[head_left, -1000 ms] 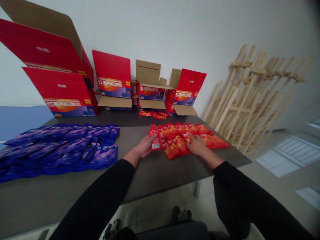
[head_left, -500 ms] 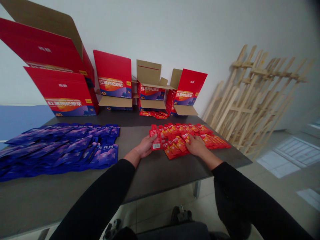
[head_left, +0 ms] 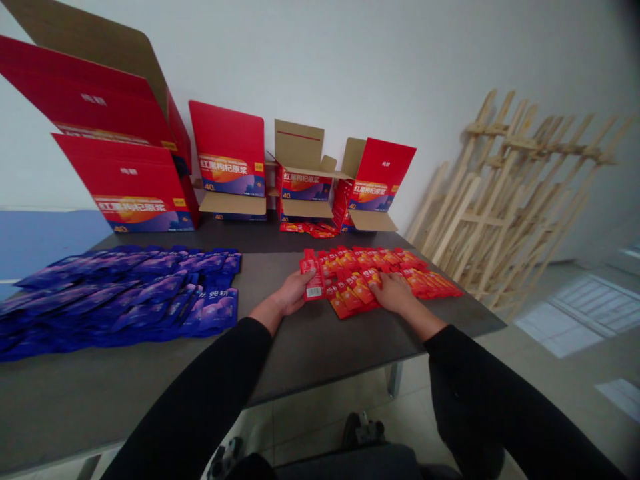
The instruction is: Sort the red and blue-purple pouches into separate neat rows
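Observation:
Between the thumb and fingers of my left hand [head_left: 293, 293] is a red pouch [head_left: 313, 279], back side up, with its white barcode facing me. It is held at the left end of two overlapping rows of red-orange pouches [head_left: 353, 293] on the dark table [head_left: 300, 347]. My right hand [head_left: 393, 291] is on the front row, its thumb and fingers closed at the edge of a red-orange pouch; the fingertips are partly hidden. Many blue pouches [head_left: 150, 287] lie in overlapping rows to the left.
Open red cartons [head_left: 137, 193] stand along the back of the table, flaps up or folded forward. A few red pouches [head_left: 320, 231] lie before the middle carton [head_left: 305, 190]. Wooden frames [head_left: 505, 207] lean against the wall at right. The table's front edge runs below my forearms.
The view has shifted very slightly. My left hand keeps its hold on the red pouch, and my right hand stays at the front row with its fingers shifted a little.

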The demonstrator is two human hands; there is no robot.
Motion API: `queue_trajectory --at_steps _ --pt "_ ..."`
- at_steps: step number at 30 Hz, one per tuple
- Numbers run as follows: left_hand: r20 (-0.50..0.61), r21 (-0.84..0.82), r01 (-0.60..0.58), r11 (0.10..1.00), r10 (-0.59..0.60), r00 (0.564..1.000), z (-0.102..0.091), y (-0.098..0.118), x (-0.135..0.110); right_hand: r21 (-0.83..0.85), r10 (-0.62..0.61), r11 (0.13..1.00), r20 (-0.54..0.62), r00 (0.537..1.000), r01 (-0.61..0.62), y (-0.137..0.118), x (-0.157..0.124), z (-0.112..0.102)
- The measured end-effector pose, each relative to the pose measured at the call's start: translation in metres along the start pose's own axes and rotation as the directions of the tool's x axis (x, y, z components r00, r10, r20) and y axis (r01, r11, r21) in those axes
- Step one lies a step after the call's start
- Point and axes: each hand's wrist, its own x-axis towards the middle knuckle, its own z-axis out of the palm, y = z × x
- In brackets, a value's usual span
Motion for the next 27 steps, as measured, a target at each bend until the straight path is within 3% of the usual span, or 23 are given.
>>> queue_trajectory --at_steps 4,6,10,16,18,21,24,27 --pt "0.003 0.0 -0.001 1.0 0.001 1.0 0.0 -0.001 0.0 0.042 -0.019 0.999 -0.17 0.985 0.027 -0.01 -0.009 -0.01" --pt "0.024 -0.004 0.013 1.0 -0.013 1.0 0.0 -0.002 0.0 0.103 -0.106 0.985 -0.253 0.962 0.135 -0.024 -0.016 -0.016" --pt "0.08 -0.034 0.016 0.999 -0.014 0.997 0.001 -0.002 -0.002 0.39 -0.303 0.849 -0.192 0.933 0.356 -0.07 -0.031 -0.02" --pt "0.187 -0.072 -0.01 0.997 0.023 0.982 0.002 -0.002 -0.004 0.672 -0.232 0.692 -0.14 0.963 0.264 -0.128 -0.036 -0.009" --pt "0.222 -0.07 -0.017 0.997 0.032 0.974 0.001 -0.005 -0.003 0.806 -0.209 0.552 -0.115 0.971 0.214 -0.135 -0.032 -0.004" --pt "0.262 -0.038 -0.012 0.999 0.022 0.965 -0.001 -0.008 -0.002 0.942 -0.201 0.313 -0.059 0.978 0.121 -0.133 -0.025 0.001" --pt "0.275 0.019 0.002 1.0 -0.007 0.961 -0.003 -0.006 -0.004 0.969 -0.187 0.232 -0.045 0.981 0.089 -0.111 -0.015 0.001" --pt "0.271 0.06 0.006 0.998 -0.022 0.962 -0.005 -0.001 -0.007 0.984 -0.146 0.161 -0.046 0.988 0.069 -0.073 -0.002 -0.01"
